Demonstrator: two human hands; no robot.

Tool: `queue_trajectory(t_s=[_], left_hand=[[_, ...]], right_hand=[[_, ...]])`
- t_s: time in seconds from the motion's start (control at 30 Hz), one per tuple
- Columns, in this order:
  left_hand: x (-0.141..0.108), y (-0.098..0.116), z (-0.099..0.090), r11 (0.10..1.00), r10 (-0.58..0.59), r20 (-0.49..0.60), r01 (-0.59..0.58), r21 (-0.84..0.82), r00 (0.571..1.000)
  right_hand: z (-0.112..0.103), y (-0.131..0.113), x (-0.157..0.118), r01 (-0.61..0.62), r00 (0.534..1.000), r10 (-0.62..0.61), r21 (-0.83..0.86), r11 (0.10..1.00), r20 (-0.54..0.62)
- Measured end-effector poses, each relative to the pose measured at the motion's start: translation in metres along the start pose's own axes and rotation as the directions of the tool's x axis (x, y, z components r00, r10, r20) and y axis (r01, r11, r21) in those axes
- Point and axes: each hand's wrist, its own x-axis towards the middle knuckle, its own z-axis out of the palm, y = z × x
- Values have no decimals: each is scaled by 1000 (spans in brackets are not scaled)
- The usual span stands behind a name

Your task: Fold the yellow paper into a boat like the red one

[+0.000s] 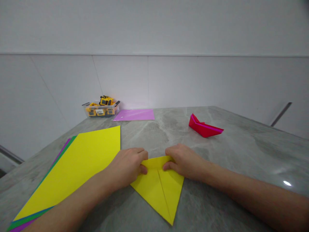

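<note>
A folded yellow sheet of paper lies in front of me on the grey table, its point toward me and a crease running down its middle. My left hand pinches the far edge at its left end, thumb on the near side. At the right end of that same edge, my right hand pinches the paper in a like way. A narrow folded strip shows between the two hands. The fingers hide both upper corners.
To the left lies a stack of coloured paper, yellow on top. A red folded paper boat stands at the right. Farther back are a pink sheet or pad and a clear plastic box holding yellow toy vehicles, near the white wall.
</note>
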Motion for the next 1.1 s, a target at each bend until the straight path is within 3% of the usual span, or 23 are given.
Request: queue_trajectory(t_s=[0.13, 0.3, 0.53, 0.73, 0.9, 1.1], left_hand=[[-2, -16, -6, 996, -69, 61, 73, -58, 996], [-1, -22, -5, 991, -98, 33, 101, -92, 995], [1, -13, -1, 989, -63, -17, 60, -137, 998], [7, -14, 8, 945, -148, 94, 169, -282, 985], [9, -18, 8, 917, -163, 151, 206, -342, 975], [7, -15, 7, 922, -166, 106, 193, -337, 980]], right_hand=[[-7, 16, -2, -62, 997, 62, 3, 998, 36], [-11, 29, -3, -104, 992, 104, -5, 995, 76], [-5, 12, -5, -40, 999, 41, 66, 997, -27], [-4, 2, 4, -193, 979, 177, 182, 964, 101], [-9, 4, 8, -355, 929, 336, 116, 928, 158], [-2, 6, 1, -260, 965, 257, 51, 964, 58]])
